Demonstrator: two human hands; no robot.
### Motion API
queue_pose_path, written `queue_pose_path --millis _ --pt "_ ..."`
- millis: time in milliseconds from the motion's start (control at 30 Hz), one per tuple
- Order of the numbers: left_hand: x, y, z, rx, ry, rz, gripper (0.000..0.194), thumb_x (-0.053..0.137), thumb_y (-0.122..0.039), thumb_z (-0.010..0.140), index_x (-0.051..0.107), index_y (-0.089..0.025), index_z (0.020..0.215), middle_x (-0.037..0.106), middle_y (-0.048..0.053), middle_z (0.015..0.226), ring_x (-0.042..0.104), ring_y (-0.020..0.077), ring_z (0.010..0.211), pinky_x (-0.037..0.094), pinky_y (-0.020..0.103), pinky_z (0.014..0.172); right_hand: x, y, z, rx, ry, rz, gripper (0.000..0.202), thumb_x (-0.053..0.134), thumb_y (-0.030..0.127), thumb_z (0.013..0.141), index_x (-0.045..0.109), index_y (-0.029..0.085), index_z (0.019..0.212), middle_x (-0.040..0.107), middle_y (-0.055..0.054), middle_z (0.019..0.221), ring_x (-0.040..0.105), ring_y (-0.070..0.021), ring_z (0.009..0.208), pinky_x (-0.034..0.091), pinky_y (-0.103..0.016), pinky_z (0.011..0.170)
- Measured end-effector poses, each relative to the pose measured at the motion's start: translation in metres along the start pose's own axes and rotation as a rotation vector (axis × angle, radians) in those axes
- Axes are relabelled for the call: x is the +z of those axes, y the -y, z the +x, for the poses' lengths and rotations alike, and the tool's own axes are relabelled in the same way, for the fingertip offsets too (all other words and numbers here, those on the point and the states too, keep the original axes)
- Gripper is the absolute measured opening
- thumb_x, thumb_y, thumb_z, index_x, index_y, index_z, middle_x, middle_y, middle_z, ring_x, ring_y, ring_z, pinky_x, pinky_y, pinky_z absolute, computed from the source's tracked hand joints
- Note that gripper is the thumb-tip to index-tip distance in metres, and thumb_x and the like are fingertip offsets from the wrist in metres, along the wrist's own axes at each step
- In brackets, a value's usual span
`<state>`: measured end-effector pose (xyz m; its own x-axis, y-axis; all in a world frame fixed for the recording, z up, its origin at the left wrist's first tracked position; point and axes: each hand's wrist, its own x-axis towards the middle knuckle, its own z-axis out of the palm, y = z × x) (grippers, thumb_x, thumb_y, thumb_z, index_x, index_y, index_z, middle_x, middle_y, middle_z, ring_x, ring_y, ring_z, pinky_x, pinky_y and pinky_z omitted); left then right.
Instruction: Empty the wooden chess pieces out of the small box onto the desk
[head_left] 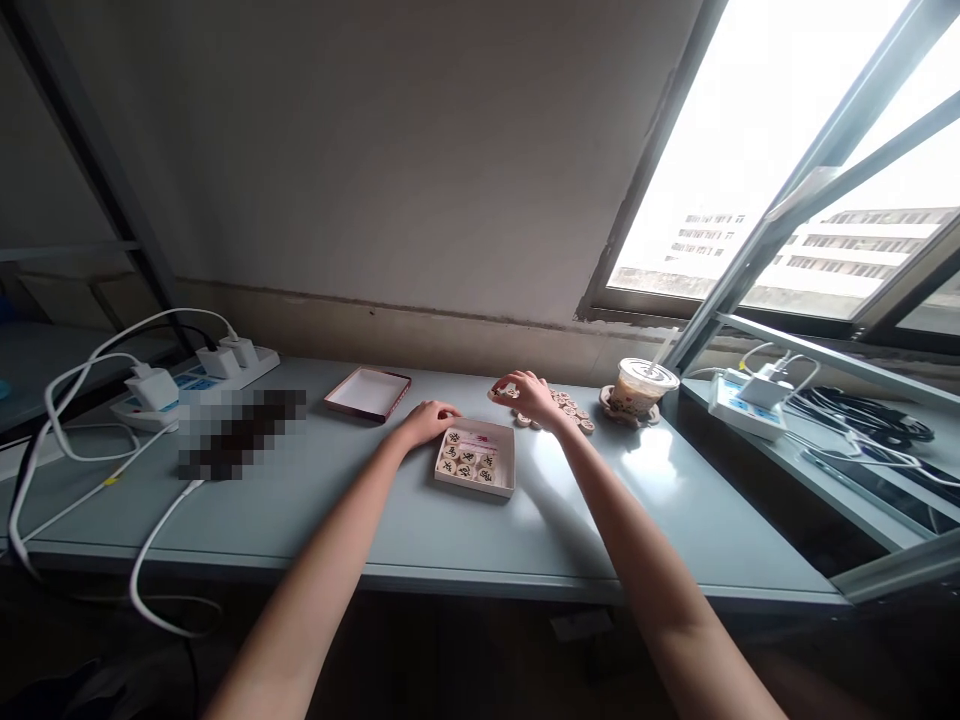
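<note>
A shallow open box [475, 489] sits on the desk with several round Chinese chess pieces [466, 458] lying flat inside and a printed paper under them. My left hand [429, 422] is at the box's back left corner, fingers curled against its edge. Above the desk, behind the box's back right corner, my right hand [534, 394] is closed in a pinch on a Chinese chess piece [511, 392]; fingers partly cover it. A loose pile of more pieces [574, 410] lies beyond and to the right of that hand, partly hidden by it.
Left of the box lies its upturned lid [367, 392]. A lidded drink cup [643, 385] with a straw stands on a coaster [607, 404] at the back right. Power strips [247, 362] with white cables [139, 570] occupy the left; another strip [750, 405] is right.
</note>
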<state>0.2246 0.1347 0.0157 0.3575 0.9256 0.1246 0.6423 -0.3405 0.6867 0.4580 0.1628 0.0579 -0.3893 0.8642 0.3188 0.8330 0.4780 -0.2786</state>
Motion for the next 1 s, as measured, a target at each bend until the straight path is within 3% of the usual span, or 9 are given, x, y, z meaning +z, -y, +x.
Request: queue_pose_path --millis 200,333,400,500,567,700,867,1000 --pt "-0.001 -0.002 0.000 -0.003 0.003 0.031 0.032 0.047 -0.028 0.078 0.071 -0.018 0.098 0.070 0.006 0.107 0.062 0.0211 0.098 0.046 0.028 0.086 0.021 -0.015 0.010 0.122 -0.049 -0.249 0.021 0.054 0.035 0.086 0.067 0.023 0.097 0.061 -0.008 0.103 0.048 -0.0243 0.101 0.033 -0.039 0.087" --pt "-0.001 -0.003 0.000 -0.010 0.004 0.031 0.032 0.048 -0.028 0.079 0.071 -0.018 0.098 0.070 0.006 0.107 0.062 0.0211 0.099 0.046 0.027 0.086 0.020 -0.015 0.003 0.059 -0.056 -0.165 0.024 0.051 0.029 0.088 0.065 0.024 0.106 0.061 -0.008 0.108 0.048 -0.0242 0.105 0.035 -0.040 0.089" --pt "-0.001 -0.003 0.000 -0.011 0.002 0.035 0.032 0.048 -0.027 0.079 0.071 -0.018 0.099 0.070 0.006 0.106 0.062 0.0210 0.098 0.046 0.027 0.086 0.012 -0.009 -0.003 -0.047 0.059 -0.024 0.023 0.053 0.029 0.086 0.065 0.024 0.105 0.061 -0.006 0.107 0.052 -0.0213 0.100 0.039 -0.036 0.086" --pt "-0.001 -0.004 0.001 -0.003 -0.004 0.033 0.031 0.049 -0.026 0.078 0.072 -0.018 0.097 0.070 0.006 0.106 0.062 0.0210 0.097 0.046 0.027 0.087 0.000 0.006 -0.014 -0.217 0.387 0.190 0.026 0.059 0.028 0.080 0.066 0.024 0.105 0.062 -0.004 0.102 0.056 -0.0165 0.090 0.044 -0.027 0.077" --pt "-0.001 -0.004 0.001 -0.010 -0.009 0.030 0.031 0.048 -0.025 0.078 0.072 -0.017 0.096 0.070 0.006 0.105 0.062 0.0208 0.096 0.046 0.027 0.087 -0.004 0.017 -0.022 -0.258 0.506 0.217 0.033 0.065 0.028 0.075 0.065 0.025 0.108 0.061 -0.003 0.103 0.057 -0.0161 0.088 0.044 -0.026 0.076" --pt "-0.001 -0.004 0.000 -0.010 -0.008 0.026 0.031 0.047 -0.024 0.078 0.072 -0.016 0.096 0.070 0.007 0.106 0.062 0.0208 0.096 0.046 0.027 0.086 -0.009 0.030 -0.032 -0.303 0.490 0.120 0.032 0.070 0.030 0.073 0.067 0.026 0.105 0.061 -0.004 0.105 0.056 -0.0184 0.092 0.043 -0.027 0.079" --pt "-0.001 -0.003 0.000 -0.020 -0.022 0.043 0.032 0.047 -0.025 0.078 0.071 -0.017 0.098 0.070 0.006 0.106 0.062 0.0211 0.097 0.046 0.027 0.086 -0.014 0.034 -0.036 -0.255 0.685 0.135 0.023 0.066 0.027 0.075 0.069 0.025 0.098 0.065 -0.001 0.097 0.058 -0.0138 0.076 0.043 -0.022 0.066" --pt "0.000 -0.003 0.000 -0.021 -0.018 0.039 0.033 0.047 -0.026 0.077 0.071 -0.018 0.098 0.070 0.006 0.107 0.061 0.0217 0.098 0.047 0.027 0.086 -0.012 0.037 -0.038 -0.254 0.644 0.111 0.026 0.072 0.029 0.070 0.070 0.025 0.096 0.064 -0.001 0.095 0.057 -0.0138 0.075 0.042 -0.022 0.064"
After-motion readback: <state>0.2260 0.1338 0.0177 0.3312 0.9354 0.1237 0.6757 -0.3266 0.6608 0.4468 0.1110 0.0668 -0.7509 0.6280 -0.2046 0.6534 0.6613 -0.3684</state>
